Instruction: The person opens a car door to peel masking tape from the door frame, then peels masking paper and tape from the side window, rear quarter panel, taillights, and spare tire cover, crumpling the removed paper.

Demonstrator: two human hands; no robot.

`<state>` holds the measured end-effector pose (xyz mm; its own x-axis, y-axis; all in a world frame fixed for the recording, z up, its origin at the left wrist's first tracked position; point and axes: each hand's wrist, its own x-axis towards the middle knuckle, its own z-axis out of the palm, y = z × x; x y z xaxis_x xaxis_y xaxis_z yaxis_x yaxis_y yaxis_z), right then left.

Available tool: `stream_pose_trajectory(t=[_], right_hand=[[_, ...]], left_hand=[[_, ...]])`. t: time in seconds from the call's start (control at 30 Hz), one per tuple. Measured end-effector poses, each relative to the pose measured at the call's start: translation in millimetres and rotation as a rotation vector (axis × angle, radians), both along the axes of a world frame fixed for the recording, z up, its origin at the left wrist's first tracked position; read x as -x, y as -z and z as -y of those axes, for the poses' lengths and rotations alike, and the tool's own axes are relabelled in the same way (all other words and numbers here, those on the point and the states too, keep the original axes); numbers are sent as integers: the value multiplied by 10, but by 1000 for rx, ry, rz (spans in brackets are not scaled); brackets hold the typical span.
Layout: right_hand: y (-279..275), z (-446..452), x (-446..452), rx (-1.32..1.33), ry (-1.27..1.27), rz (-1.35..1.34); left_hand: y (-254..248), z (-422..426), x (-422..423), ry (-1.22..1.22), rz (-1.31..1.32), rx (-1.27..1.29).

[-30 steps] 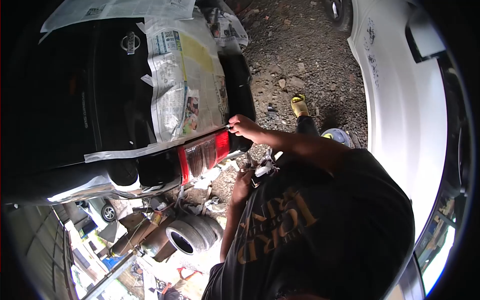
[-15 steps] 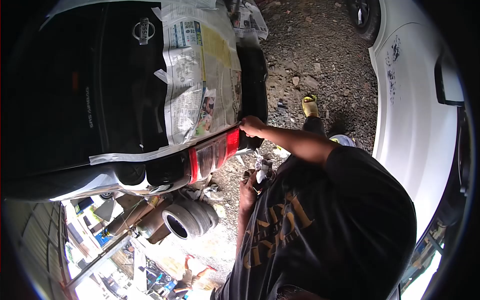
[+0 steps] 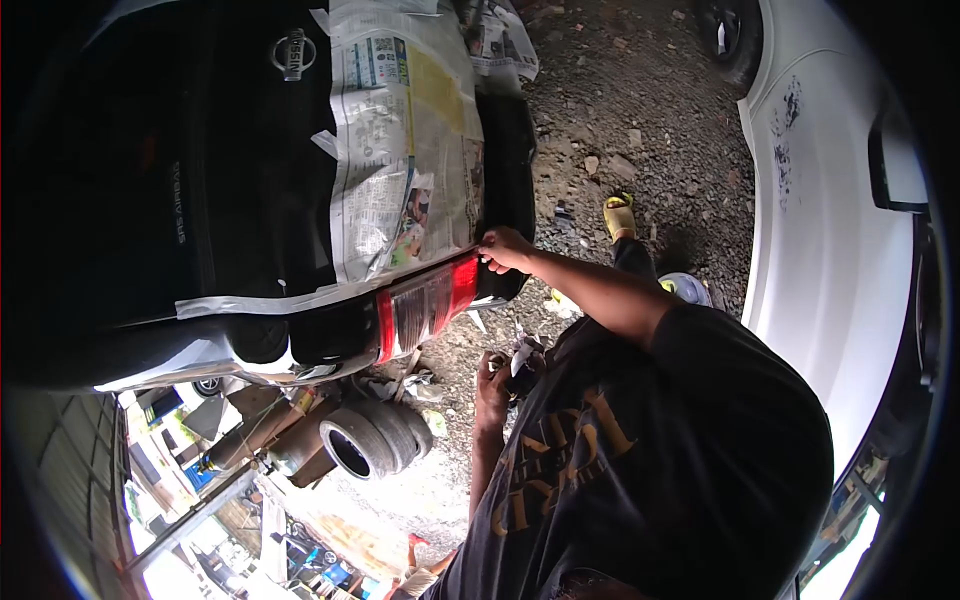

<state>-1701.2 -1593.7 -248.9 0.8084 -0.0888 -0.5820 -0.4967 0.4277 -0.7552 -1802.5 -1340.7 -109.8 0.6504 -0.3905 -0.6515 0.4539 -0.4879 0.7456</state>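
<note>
My right hand reaches across to the rear of a black car. Its fingers are pinched at the lower corner of the newspaper sheet, just above the red and clear tail light. A small pale bit shows at the fingertips, too small to name. Close to my shirt, my left hand is closed around a crumpled dark and white bundle, whose kind I cannot make out. A strip of masking tape runs along the car's edge beside the newspaper.
A white car with dark marks on its panel stands at the right. Stacked tyres lie below the black car's corner. Gravel covers the ground around my yellow sandal. A white bucket-like container sits behind my right arm.
My right hand's fingers have shifted slightly at the newspaper's corner. My left hand and its bundle have turned a little. A person in the background has moved lower in view.
</note>
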Motion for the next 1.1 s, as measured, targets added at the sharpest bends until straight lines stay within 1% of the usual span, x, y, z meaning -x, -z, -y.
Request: stream_pose_trajectory(t=[0.03, 0.1, 0.13, 0.17, 0.2, 0.3, 0.4, 0.43, 0.47, 0.53, 0.6, 0.63, 0.67, 0.7, 0.73, 0.77, 0.8, 0.83, 0.87, 0.9, 0.93, 0.97, 1.0, 1.03, 1.07, 1.1], right_hand=[[-8, 0, -21, 40, -14, -12], [-21, -37, -75, 104, -4, -32], [-38, -28, -109, 78, 0, -49], [-50, -22, -143, 50, 7, -68], [-62, -32, -149, 20, 14, -90], [-229, -60, -63, -16, 175, -68], [-158, -147, -92, 104, 118, -75], [164, -195, -144, 401, -74, 63], [-11, -147, -128, 207, 51, -66], [-89, -108, -117, 159, 112, -84], [-73, -116, -50, 398, -32, 12], [-231, -91, 64, 364, 81, -11], [106, -212, -51, 257, 373, -206], [259, -44, 3, 25, 496, -355], [821, 32, 29, 75, 485, -352], [967, 264, 154, -100, 545, -410], [932, 537, 265, -31, 446, -430], [502, 781, 457, 206, 218, -286], [322, 895, 564, 432, -91, -102], [134, 835, 697, 374, -3, 78], [-6, 699, 776, 182, 9, 227], [-140, 600, 855, 341, -131, 421], [-685, 522, 991, 401, -179, 467], [-1015, 509, 1071, 429, -327, 593], [-1264, 407, 1183, 402, -282, 552], [-1335, 365, 1226, 459, -211, 522]], left_hand=[[-101, 112, -1, -58, -72, 5], [-169, 146, -22, -4, -56, 3], [-200, 166, -17, 25, -54, 1], [-261, 176, -10, 99, 5, 26], [-266, 183, 5, 70, 13, 49], [-249, 218, 17, -14, 11, 123], [-273, 201, 22, -76, -69, 188], [-291, 217, 22, -148, -123, 188], [-342, 221, 18, -141, -182, 218], [-289, 166, 8, -96, -199, 338], [-257, 118, -86, 62, -118, 344], [-281, 129, -108, 57, -140, 355], [-317, 214, -133, 52, -157, 325], [-258, 208, -141, 43, -161, 348], [-226, 153, -149, 35, -167, 358], [-397, 191, -179, 177, -6, 210], [-520, 320, -225, 310, 168, 81], [-412, 333, -253, 119, -17, 177], [-433, 428, -274, 127, 4, 156], [-402, 470, -316, 167, 40, 166], [-342, 487, -385, 200, 81, 176], [-224, 501, -488, 263, 139, 132], [-510, 750, -459, 341, 308, 159], [-664, 975, -457, 353, 379, 289], [-724, 1113, -439, 365, 448, 419], [-698, 1104, -425, 336, 427, 378]])
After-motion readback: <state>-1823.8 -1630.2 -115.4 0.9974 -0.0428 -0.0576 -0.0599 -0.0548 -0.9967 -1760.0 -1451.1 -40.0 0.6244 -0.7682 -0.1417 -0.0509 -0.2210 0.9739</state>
